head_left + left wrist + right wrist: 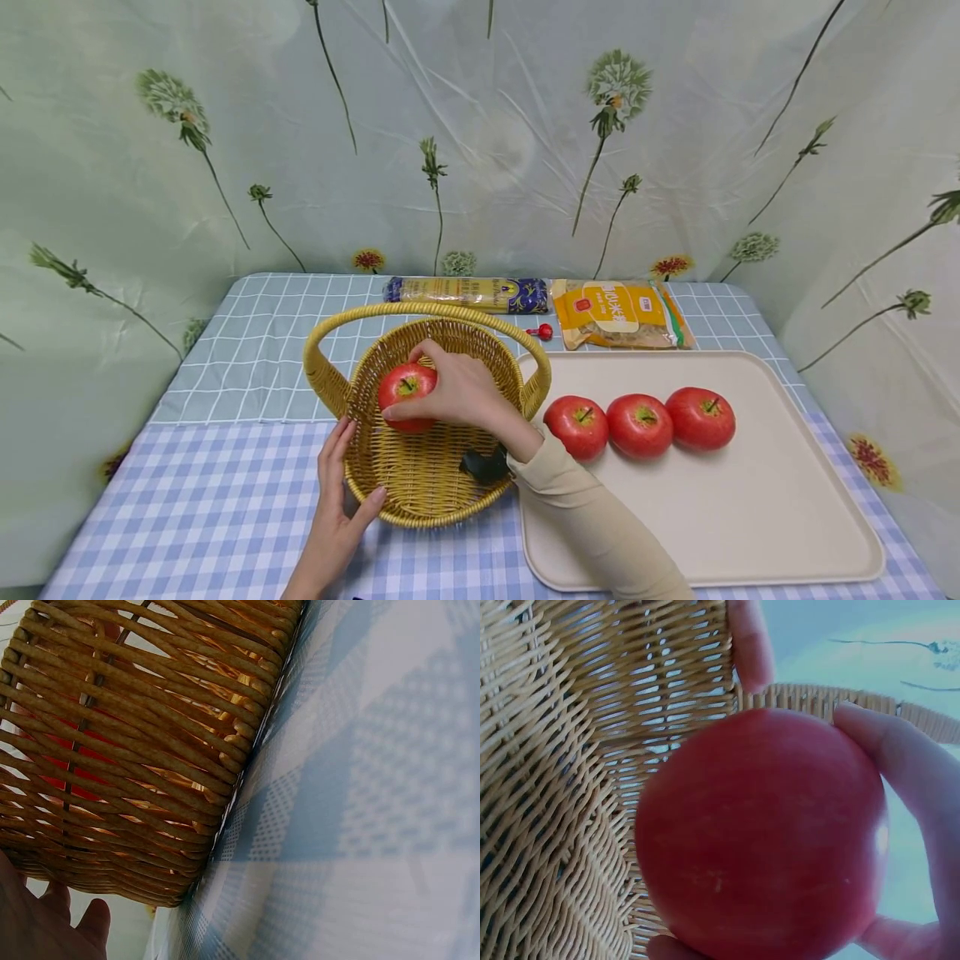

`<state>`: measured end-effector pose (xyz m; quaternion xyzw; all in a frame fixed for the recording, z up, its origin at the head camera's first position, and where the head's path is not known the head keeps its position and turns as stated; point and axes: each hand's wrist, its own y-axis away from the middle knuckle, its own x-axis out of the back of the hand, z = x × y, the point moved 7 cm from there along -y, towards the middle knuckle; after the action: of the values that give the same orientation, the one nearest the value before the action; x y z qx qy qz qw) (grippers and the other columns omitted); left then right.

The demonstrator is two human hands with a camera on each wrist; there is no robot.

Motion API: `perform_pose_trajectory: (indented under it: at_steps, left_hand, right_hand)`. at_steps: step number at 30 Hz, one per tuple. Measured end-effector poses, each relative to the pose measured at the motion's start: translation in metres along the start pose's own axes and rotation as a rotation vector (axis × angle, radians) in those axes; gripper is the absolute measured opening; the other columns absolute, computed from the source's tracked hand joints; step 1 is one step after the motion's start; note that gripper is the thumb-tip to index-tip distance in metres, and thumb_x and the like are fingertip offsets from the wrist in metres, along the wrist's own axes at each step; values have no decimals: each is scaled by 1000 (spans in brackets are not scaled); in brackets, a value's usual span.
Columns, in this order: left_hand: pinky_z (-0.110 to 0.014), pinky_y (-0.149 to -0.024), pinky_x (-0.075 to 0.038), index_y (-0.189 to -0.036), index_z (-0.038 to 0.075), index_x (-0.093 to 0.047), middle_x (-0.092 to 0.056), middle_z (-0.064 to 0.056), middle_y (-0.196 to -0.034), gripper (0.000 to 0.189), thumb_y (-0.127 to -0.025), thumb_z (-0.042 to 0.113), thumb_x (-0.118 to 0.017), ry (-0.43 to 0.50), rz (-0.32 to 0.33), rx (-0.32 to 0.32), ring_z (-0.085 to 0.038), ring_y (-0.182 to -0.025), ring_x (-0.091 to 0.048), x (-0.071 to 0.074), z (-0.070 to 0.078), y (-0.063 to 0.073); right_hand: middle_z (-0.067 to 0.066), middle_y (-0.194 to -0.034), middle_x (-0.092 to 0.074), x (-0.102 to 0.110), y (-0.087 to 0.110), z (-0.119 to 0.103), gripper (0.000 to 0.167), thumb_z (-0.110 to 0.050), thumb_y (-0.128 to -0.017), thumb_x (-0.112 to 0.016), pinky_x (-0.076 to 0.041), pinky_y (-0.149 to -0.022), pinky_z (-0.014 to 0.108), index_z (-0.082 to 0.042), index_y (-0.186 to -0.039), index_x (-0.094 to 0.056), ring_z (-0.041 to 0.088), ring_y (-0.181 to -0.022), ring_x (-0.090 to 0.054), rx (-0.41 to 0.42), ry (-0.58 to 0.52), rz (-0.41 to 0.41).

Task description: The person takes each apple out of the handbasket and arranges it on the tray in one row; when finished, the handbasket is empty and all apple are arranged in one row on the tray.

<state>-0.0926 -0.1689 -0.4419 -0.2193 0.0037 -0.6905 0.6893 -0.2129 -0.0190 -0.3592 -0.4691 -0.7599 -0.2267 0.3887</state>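
A yellow wicker basket (420, 492) with a tall arched handle stands on the checked cloth, in the middle of the head view. Inside its left part, my right hand (463, 387) grips a red apple (407, 392) between thumb and fingers. The same apple (761, 832) fills much of the right wrist view, close to the woven wall. My left hand (336, 492) rests against the basket's left rim, fingers extended and thumb spread. In the left wrist view, some fingers of that hand (52, 919) show beside the basket's woven side (135, 750).
A beige tray (750, 517) on the right holds three red apples (640, 427) in a row. Behind lie a blue-and-yellow long packet (468, 295), an orange food bag (622, 315) and a small red item (545, 332). A dark object (484, 463) sits by my right wrist.
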Motion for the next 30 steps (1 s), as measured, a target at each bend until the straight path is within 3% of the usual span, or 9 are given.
perform_pose_trajectory:
  at_steps: [4,13,20,30]
  left_hand:
    - [-62,-100,-6,-152,13,-15,-2,-2,-155,85,-83,-4,-61,-10,4,5,-20,-140,0,1,0,0]
    - [-36,-106,-8,-153,16,-15,-3,0,-155,86,-83,-3,-62,-35,9,20,-20,-140,-1,1,2,0]
    - [-45,-106,-8,-153,15,-15,-2,0,-155,85,-84,-3,-62,-25,4,33,-20,-140,0,0,1,0]
    - [-32,-106,-10,-153,15,-15,-3,0,-156,85,-84,-2,-62,-36,6,27,-20,-141,-1,1,2,0]
  right_hand:
    - [-11,-88,-58,5,7,-3,69,-66,-62,-75,-43,-63,29,-29,-113,-50,9,-75,-55,16,-25,43]
    - [-12,-93,-55,12,19,-9,72,-66,-61,-76,-43,-64,29,-30,-117,-49,6,-78,-54,45,-77,108]
    - [-12,-97,-54,15,30,-10,73,-66,-61,-75,-45,-67,30,-31,-119,-49,4,-83,-53,64,-109,126]
    - [-11,-108,-54,25,50,-13,73,-62,-63,-77,-47,-73,33,-31,-122,-49,6,-93,-53,116,-182,149]
